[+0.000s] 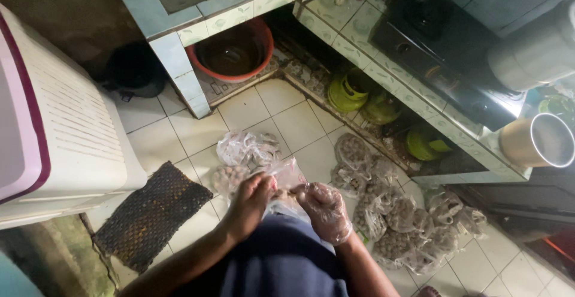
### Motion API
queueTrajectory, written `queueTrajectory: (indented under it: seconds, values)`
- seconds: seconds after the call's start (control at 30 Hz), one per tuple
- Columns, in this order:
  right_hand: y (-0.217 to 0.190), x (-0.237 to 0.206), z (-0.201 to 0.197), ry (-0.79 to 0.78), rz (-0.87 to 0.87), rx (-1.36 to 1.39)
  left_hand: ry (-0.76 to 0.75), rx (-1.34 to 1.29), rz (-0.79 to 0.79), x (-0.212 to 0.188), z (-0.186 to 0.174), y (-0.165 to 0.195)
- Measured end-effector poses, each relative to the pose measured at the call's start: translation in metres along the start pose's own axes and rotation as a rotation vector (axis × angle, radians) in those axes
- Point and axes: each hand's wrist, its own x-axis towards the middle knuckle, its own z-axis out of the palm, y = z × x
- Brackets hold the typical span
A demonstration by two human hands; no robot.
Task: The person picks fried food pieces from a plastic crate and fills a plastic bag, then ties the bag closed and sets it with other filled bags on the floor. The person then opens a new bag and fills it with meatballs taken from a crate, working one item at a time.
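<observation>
your bare left hand point(251, 198) and plastic-gloved right hand point(323, 210) pinch the neck of a small clear bag point(286, 180) above the tiled floor point(281, 108), seemingly mid-tie; closing it calls for a firm twist. filled bags point(395, 213) lie near your right.

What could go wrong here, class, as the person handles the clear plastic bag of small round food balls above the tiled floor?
1. The clear plastic bag is gripped between the bare left hand and the plastic-gloved right hand; thin film might slip or tear, spilling its contents.
2. The filled clear bags lie directly on the white tiled floor, so dirt could likely reach them.
3. They crowd the floor by the person's legs; a step could crush one.
</observation>
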Motion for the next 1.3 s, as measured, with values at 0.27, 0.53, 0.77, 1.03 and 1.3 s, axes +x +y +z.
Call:
queueTrajectory:
  seconds: [0.27,0.53,0.77,1.03,1.3]
  values:
    - [0.019,0.013,-0.001,0.147,0.233,-0.066,0.049,-0.030,0.030,-0.011,-0.002,0.020]
    - [-0.003,0.007,-0.022,0.211,0.071,-0.046,0.070,-0.063,0.061,-0.006,-0.003,0.049]
    - [-0.006,-0.009,-0.026,0.309,0.134,0.154,0.107,-0.110,0.056,-0.014,-0.016,0.054]
    - [0.005,-0.015,-0.021,0.311,0.207,0.102,0.071,-0.259,-0.048,-0.015,-0.018,0.043]
    - [0.008,-0.015,-0.018,0.281,0.143,0.027,0.004,-0.203,-0.026,-0.013,-0.017,0.039]
